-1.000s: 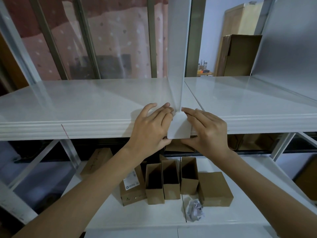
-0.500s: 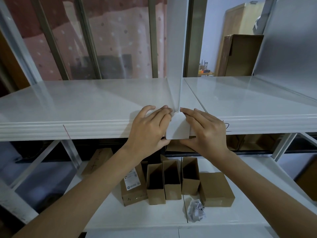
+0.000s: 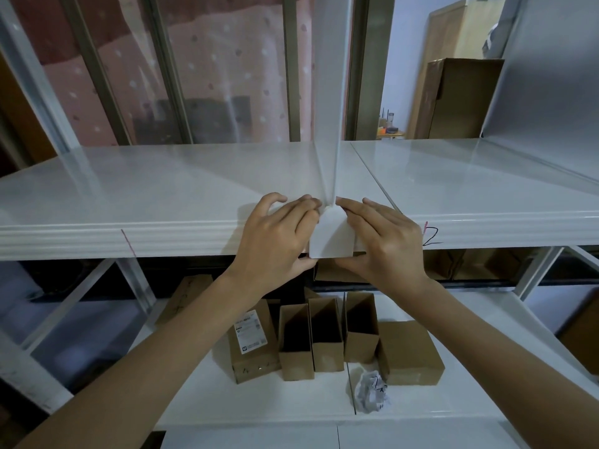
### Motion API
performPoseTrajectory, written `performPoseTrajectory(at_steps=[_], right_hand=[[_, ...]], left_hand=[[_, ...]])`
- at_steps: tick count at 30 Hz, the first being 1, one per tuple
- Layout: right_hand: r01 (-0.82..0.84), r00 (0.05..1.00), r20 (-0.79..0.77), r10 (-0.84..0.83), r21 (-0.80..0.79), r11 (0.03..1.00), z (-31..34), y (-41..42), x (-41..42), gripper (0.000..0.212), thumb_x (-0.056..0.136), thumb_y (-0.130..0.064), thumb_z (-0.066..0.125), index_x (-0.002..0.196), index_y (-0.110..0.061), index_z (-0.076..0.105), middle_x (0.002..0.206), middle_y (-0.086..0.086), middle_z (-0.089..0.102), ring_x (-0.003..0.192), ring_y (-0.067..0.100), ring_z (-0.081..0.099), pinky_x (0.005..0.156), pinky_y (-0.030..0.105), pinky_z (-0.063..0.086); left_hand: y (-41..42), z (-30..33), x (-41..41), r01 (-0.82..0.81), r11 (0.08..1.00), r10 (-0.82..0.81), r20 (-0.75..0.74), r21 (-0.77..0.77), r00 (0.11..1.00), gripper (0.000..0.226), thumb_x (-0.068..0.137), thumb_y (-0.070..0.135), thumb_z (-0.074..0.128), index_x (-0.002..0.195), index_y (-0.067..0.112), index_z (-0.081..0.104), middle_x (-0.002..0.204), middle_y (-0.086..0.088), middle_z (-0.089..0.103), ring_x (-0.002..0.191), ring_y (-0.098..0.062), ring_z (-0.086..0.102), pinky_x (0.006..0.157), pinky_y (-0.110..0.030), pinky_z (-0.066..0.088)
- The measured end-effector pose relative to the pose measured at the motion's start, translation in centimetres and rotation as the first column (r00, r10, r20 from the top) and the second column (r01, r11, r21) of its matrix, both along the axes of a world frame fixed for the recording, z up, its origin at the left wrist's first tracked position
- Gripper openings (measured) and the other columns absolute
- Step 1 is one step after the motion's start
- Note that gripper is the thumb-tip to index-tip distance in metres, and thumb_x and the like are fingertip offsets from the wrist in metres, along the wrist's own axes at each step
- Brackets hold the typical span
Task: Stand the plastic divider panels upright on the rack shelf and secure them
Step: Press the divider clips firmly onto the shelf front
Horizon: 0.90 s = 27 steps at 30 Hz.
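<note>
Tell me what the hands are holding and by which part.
Both the left hand and right hand grip the white clip by its two sides, at the divider panel's foot.

Three open cardboard boxes [image 3: 327, 338] are stood side by side on the lower shelf [image 3: 453, 403], flanked by a labelled box [image 3: 251, 343] on the left and a closed box [image 3: 409, 351] on the right, with crumpled paper [image 3: 372, 393] lying nearer and a large carton [image 3: 460, 98] seen far right.

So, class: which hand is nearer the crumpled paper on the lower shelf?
Right. The right hand is above the crumpled paper, slightly rightward; the left hand sits farther left.
</note>
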State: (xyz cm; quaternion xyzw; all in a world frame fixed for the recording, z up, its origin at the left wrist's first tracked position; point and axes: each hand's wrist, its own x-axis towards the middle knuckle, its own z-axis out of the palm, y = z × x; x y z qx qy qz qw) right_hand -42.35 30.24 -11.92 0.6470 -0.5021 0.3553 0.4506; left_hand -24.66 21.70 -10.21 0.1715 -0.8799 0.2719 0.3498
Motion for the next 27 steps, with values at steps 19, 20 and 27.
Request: performPoseTrajectory(at_steps=[19, 20, 27], right_hand=[[-0.076, 0.997, 0.027, 0.076, 0.009, 0.997, -0.1, -3.2, 5.6, 0.040, 0.073, -0.033, 0.078, 0.097, -0.002, 0.073, 0.114, 0.005, 0.071, 0.087, 0.024, 0.072, 0.079, 0.033, 0.057], [-0.074, 0.997, 0.027, 0.074, 0.009, 0.997, -0.1, -3.2, 5.7, 0.039, 0.073, -0.033, 0.078, 0.097, -0.002, 0.073, 0.114, 0.006, 0.071, 0.087, 0.024, 0.072, 0.079, 0.033, 0.057], [-0.070, 0.997, 0.023, 0.070, 0.021, 0.997, 0.0, -3.7, 6.6, 0.041, 0.071, -0.032, 0.080, 0.098, -0.001, 0.073, 0.115, 0.007, 0.071, 0.087, 0.024, 0.072, 0.080, 0.032, 0.056]], left_hand=[[-2.2, 0.0, 5.9, -0.035, 0.999, 0.035, -0.018, 0.034, 0.999, 0.050, 0.066, 0.032, 0.075, 0.105, 0.003, 0.065, 0.121, -0.007, 0.067, 0.106, -0.019, 0.066, 0.093, -0.036, 0.042], [-2.2, 0.0, 6.0, -0.035, 0.999, 0.036, -0.014, 0.036, 0.999, 0.050, 0.066, 0.032, 0.075, 0.106, 0.003, 0.065, 0.121, -0.008, 0.066, 0.108, -0.019, 0.065, 0.095, -0.036, 0.041], [-2.8, -0.1, 7.0, -0.043, 0.998, 0.043, -0.019, 0.035, 0.999, 0.046, 0.068, 0.031, 0.074, 0.104, 0.004, 0.066, 0.120, -0.008, 0.067, 0.111, -0.019, 0.065, 0.098, -0.037, 0.041]])
